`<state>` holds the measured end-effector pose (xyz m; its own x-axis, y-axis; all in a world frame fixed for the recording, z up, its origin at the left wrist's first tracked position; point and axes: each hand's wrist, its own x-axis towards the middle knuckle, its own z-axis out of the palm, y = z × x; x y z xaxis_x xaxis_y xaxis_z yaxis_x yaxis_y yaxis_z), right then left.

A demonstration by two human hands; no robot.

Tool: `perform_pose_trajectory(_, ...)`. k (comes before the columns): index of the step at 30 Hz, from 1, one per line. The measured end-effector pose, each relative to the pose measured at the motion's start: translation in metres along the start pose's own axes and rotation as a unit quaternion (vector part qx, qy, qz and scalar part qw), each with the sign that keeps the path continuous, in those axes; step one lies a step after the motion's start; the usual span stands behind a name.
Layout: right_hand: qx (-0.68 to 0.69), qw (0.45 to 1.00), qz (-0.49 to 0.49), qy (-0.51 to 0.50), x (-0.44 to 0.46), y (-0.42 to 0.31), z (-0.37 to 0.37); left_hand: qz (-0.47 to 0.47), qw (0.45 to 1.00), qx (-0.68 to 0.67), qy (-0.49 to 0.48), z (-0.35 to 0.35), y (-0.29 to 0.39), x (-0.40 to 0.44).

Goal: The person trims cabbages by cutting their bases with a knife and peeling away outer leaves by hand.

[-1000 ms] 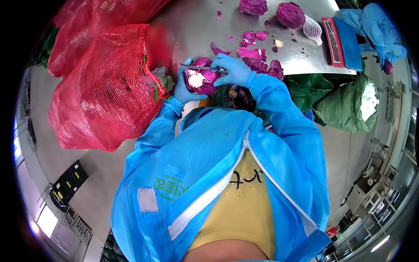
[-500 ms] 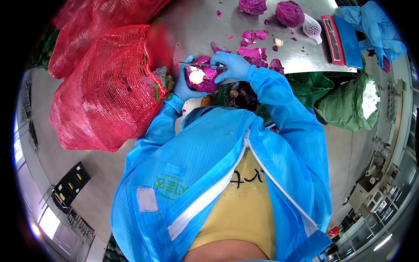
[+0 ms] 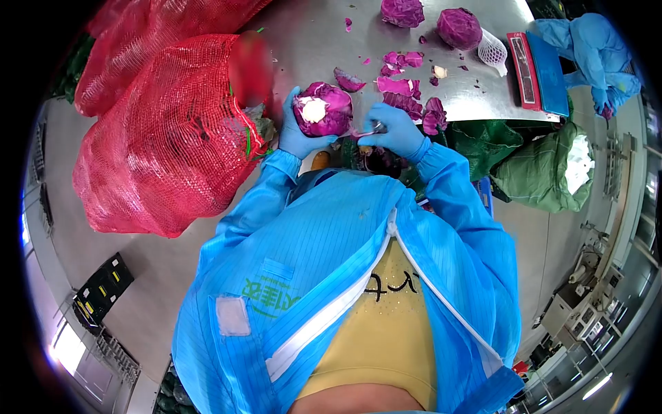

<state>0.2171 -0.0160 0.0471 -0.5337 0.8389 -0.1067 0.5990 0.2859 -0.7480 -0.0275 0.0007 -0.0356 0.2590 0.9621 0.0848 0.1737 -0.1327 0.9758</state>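
A purple cabbage point(image 3: 331, 110) with its pale cut stem facing up rests in my left hand point(image 3: 295, 131), whose gloved fingers wrap round its left and lower side. Just right of it, my right hand point(image 3: 394, 131) is closed on the handle of a knife point(image 3: 362, 133); the blade points left, low beside the cabbage and partly hard to see. Loose purple leaves point(image 3: 398, 86) lie on the metal table point(image 3: 303, 41) beyond my right hand, and one leaf piece point(image 3: 349, 80) lies just past the cabbage.
Red mesh sacks point(image 3: 165, 138) bulge at the left. Two cabbages point(image 3: 459, 29), a white foam net point(image 3: 492, 52) and a red and blue scale point(image 3: 545, 74) stand on the table. Green sacks point(image 3: 545, 172) are at right, below a co-worker's blue sleeve point(image 3: 596, 52).
My right hand has moved down and right with the knife, away from the cabbage top. The cabbage has turned slightly in my left hand, and its stem looks whiter and flatter.
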Motion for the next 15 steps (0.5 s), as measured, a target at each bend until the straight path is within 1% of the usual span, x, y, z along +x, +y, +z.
perform_pose_trajectory(1, 0.009, 0.994, 0.073, 0.079, -0.009, 0.021, 0.014, -0.001, 1.000, 0.012, -0.001, -0.001, 0.002, 0.001)
perform_pose_trajectory(2, 0.015, 0.977, 0.144, 0.159, -0.017, 0.035, 0.018, 0.001, 1.000, 0.024, 0.000, -0.001, 0.002, 0.004)
perform_pose_trajectory(3, -0.031, 0.961, 0.209, 0.178, -0.022, 0.037, 0.013, 0.005, 1.000, 0.022, -0.003, -0.002, -0.001, 0.005)
perform_pose_trajectory(4, -0.116, 0.941, 0.223, 0.226, -0.025, 0.047, 0.019, 0.007, 1.000, 0.022, -0.005, -0.002, -0.003, 0.003)
perform_pose_trajectory(6, 0.010, 0.927, 0.203, 0.315, -0.018, 0.049, 0.031, 0.007, 1.000, -0.017, -0.009, -0.002, -0.007, 0.004)
perform_pose_trajectory(8, 0.162, 0.914, 0.184, 0.325, -0.001, 0.032, 0.040, 0.022, 1.000, -0.018, -0.014, -0.001, -0.005, 0.002)
perform_pose_trajectory(9, 0.172, 0.920, 0.195, 0.295, 0.009, 0.034, 0.048, 0.000, 0.999, -0.048, -0.017, 0.000, 0.003, 0.001)
perform_pose_trajectory(10, 0.233, 0.912, 0.176, 0.287, 0.020, 0.039, 0.061, -0.021, 0.997, -0.078, -0.017, 0.000, 0.008, 0.002)
perform_pose_trajectory(12, 0.280, 0.912, 0.169, 0.249, 0.034, 0.043, 0.070, -0.011, 0.998, -0.063, -0.016, -0.002, 0.005, 0.000)
perform_pose_trajectory(13, 0.280, 0.912, 0.166, 0.249, 0.033, 0.041, 0.068, -0.025, 0.999, -0.025, -0.002, -0.002, 0.010, -0.003)
perform_pose_trajectory(14, 0.337, 0.893, 0.215, 0.208, 0.032, 0.040, 0.065, -0.039, 0.999, 0.012, 0.014, -0.003, 0.014, -0.005)
perform_pose_trajectory(15, 0.391, 0.867, 0.263, 0.163, 0.033, 0.035, 0.061, -0.038, 0.999, 0.013, 0.017, -0.001, 0.013, -0.007)
